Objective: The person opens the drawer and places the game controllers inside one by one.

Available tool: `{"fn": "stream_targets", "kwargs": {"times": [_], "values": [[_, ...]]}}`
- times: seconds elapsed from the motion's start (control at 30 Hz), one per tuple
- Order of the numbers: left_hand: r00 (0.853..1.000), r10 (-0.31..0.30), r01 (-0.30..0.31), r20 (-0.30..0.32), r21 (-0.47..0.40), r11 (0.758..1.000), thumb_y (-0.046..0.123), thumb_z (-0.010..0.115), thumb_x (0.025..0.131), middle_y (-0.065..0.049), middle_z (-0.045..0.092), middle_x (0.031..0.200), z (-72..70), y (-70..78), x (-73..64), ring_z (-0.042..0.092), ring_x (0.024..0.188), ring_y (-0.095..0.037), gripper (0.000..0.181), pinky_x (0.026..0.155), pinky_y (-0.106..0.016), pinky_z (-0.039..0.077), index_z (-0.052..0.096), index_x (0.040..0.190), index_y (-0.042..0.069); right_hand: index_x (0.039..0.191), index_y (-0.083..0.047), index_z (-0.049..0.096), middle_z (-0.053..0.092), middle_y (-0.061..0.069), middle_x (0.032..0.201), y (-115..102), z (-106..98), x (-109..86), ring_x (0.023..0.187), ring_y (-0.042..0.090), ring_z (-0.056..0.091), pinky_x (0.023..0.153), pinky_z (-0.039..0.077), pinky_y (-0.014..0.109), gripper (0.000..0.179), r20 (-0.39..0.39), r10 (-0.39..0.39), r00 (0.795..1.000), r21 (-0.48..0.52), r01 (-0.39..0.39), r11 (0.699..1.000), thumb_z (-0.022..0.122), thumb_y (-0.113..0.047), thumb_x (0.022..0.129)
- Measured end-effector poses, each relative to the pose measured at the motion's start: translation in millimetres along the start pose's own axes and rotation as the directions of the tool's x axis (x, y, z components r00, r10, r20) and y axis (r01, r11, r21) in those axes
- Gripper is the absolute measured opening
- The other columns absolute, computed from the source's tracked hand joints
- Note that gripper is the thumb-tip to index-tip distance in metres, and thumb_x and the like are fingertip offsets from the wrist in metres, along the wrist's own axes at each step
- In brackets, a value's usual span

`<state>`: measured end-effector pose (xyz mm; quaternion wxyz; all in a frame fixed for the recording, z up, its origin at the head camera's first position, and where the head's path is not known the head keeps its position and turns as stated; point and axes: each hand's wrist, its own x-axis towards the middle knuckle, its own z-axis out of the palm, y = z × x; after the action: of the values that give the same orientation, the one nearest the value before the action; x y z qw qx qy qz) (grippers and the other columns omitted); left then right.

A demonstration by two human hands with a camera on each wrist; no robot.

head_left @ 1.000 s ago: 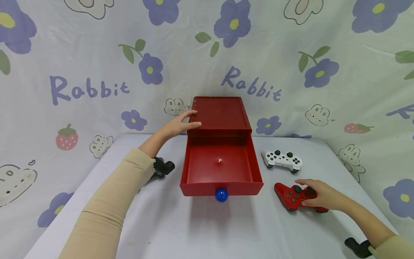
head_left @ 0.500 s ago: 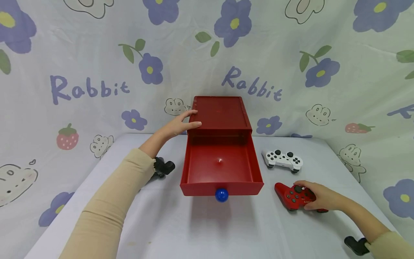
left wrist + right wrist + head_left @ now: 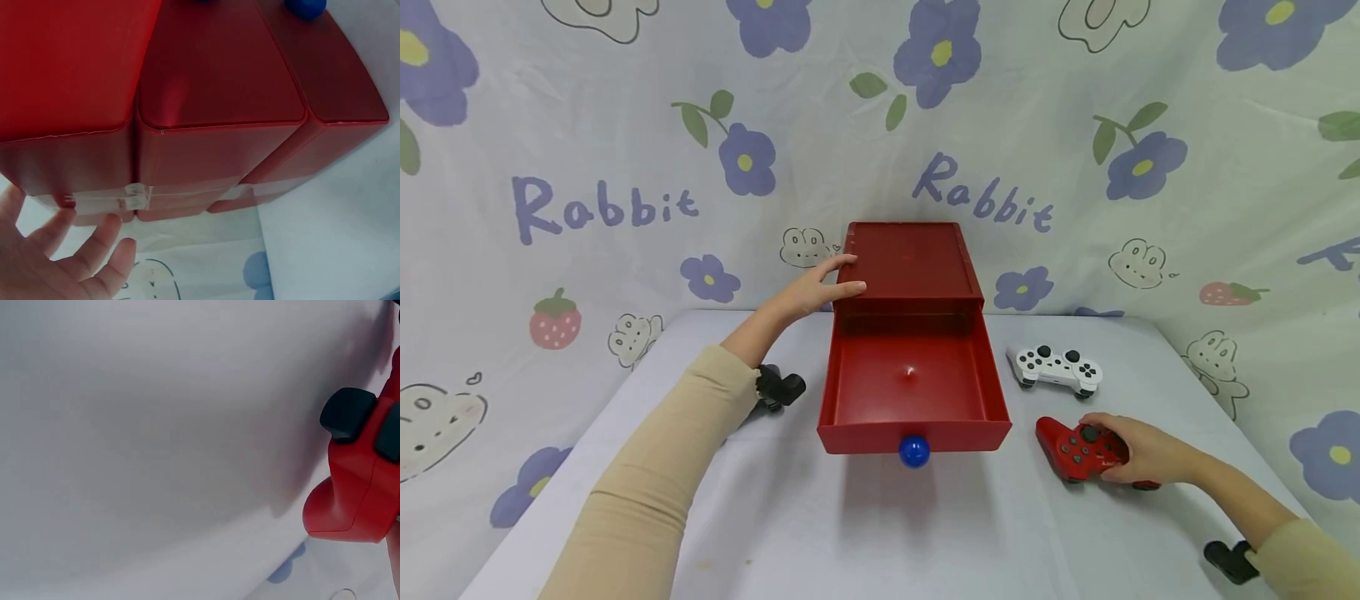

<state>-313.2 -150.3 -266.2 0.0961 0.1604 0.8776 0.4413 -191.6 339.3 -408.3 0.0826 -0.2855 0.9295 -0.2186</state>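
Note:
In the head view, a red drawer cabinet (image 3: 906, 260) stands at the back middle, its top drawer (image 3: 913, 437) pulled out and bare inside, with a blue knob (image 3: 913, 452) in front. My left hand (image 3: 811, 292) rests at the cabinet's upper left edge, fingers loosely spread; the left wrist view shows the same hand (image 3: 78, 265) against the taped cabinet side (image 3: 212, 162). At the right, my right hand (image 3: 1157, 450) grips a red game controller (image 3: 1075, 450) by its right part, thumb in front and fingers behind. That controller (image 3: 356, 487) appears at the right wrist view's edge, its shadow beside it.
A white game controller (image 3: 1056, 371) lies right of the cabinet, behind the red one. Black wrist-worn gear shows at the left wrist (image 3: 778, 387) and the right wrist (image 3: 1231, 562). White cloth (image 3: 917, 550) covers the table, and a printed curtain (image 3: 820, 125) hangs behind.
My right thumb and fingers have settled round the red game controller, which now sits slightly higher in the head view. The left hand and the drawer have stayed put.

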Motion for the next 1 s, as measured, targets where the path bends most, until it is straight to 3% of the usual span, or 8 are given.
{"fn": "stream_targets", "kwargs": {"times": [0.13, 0.43, 0.67, 0.83, 1.0], "values": [[1.0, 0.001, -0.001, 0.001, -0.011, 1.0, 0.041, 0.057, 0.086, -0.009, 0.014, 0.151, 0.5, 0.4, 0.1, 0.021, 0.133, -0.03, 0.066, 0.101, -0.053, 0.032, 0.028, 0.143, 0.023, 0.122, -0.006, 0.046, 0.058, 0.003, 0.108, -6, -10, 3.2, 0.093, 0.004, 0.05, 0.071, 0.048, 0.023, 0.062, -0.041, -0.027, 0.999, -0.014, 0.027, 1.0, 0.077, -0.024, 0.071], [1.0, -0.005, 0.006, 0.008, -0.031, 0.999, 0.04, 0.057, 0.086, -0.008, 0.014, 0.151, 0.4, -0.3, 0.3, 0.025, 0.131, -0.031, 0.066, 0.099, -0.052, 0.034, 0.027, 0.144, 0.023, 0.122, -0.01, 0.047, 0.06, 0.001, 0.105, -28, -47, 10.3, 0.089, 0.014, 0.055, 0.067, 0.049, 0.024, 0.062, -0.058, 0.031, 0.998, -0.135, -0.039, 0.99, 0.078, -0.026, 0.07], [1.0, -0.016, 0.016, 0.012, -0.033, 0.999, 0.041, 0.056, 0.086, -0.009, 0.013, 0.151, -0.1, 0.1, -1.3, 0.023, 0.133, -0.032, 0.068, 0.1, -0.055, 0.032, 0.026, 0.144, 0.023, 0.121, -0.012, 0.048, 0.06, -0.002, 0.099, -43, -79, 14.7, 0.083, 0.01, 0.052, 0.063, 0.047, 0.024, 0.06, -0.14, -0.007, 0.99, -0.224, -0.025, 0.974, 0.077, -0.03, 0.071], [1.0, -0.011, 0.011, 0.015, -0.023, 1.0, 0.042, 0.056, 0.086, -0.009, 0.013, 0.152, 0.2, 0.1, -0.7, 0.021, 0.134, -0.033, 0.068, 0.1, -0.055, 0.032, 0.026, 0.144, 0.024, 0.123, -0.007, 0.048, 0.06, 0.005, 0.101, -53, -98, 18.7, 0.085, 0.017, 0.052, 0.062, 0.048, 0.028, 0.064, -0.167, -0.008, 0.986, -0.263, -0.037, 0.964, 0.078, -0.027, 0.069], [1.0, -0.008, 0.008, 0.011, -0.02, 1.0, 0.042, 0.056, 0.086, -0.008, 0.015, 0.151, -0.4, 0.6, -1.0, 0.023, 0.133, -0.032, 0.067, 0.1, -0.054, 0.033, 0.027, 0.144, 0.024, 0.126, -0.006, 0.046, 0.059, 0.012, 0.106, -62, -115, 24.3, 0.085, 0.022, 0.053, 0.06, 0.048, 0.032, 0.067, -0.18, 0.038, 0.983, -0.267, -0.086, 0.96, 0.077, -0.028, 0.071]]}}
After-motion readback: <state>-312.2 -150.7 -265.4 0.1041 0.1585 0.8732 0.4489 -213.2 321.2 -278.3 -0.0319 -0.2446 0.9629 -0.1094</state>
